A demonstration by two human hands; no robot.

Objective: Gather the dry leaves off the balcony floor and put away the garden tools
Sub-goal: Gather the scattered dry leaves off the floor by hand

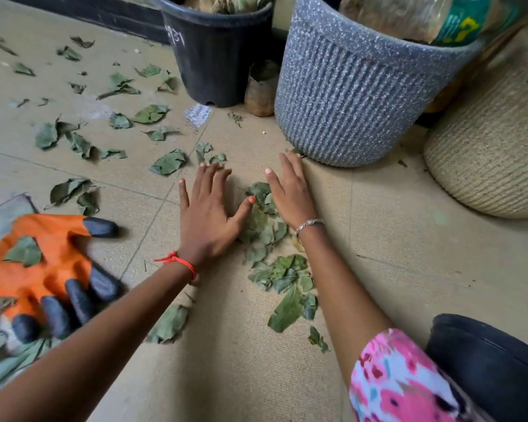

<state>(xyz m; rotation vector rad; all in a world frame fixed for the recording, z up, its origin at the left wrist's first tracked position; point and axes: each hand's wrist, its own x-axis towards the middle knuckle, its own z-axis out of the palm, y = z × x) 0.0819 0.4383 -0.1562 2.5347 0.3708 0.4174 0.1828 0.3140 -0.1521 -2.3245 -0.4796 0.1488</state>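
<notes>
Dry green leaves lie scattered over the beige tiled floor [393,239]. A loose pile of leaves [269,236] sits between my two hands. My left hand [209,208] lies flat on the floor at the pile's left edge, fingers straight and spread, thumb touching the leaves. My right hand [290,190] stands on its edge at the pile's right side, fingers straight, just in front of the grey pot. An orange garden glove with black claw tips [52,269] lies at the lower left with a leaf on it. More leaves [168,161] are strewn beyond my hands.
A black plastic pot [217,53] holding dry leaves stands at the back. A grey ribbed pot [357,86] and a woven beige basket [494,153] stand on the right. A black pot's rim [488,360] shows at the lower right. A small brown cup [261,86] sits between the pots.
</notes>
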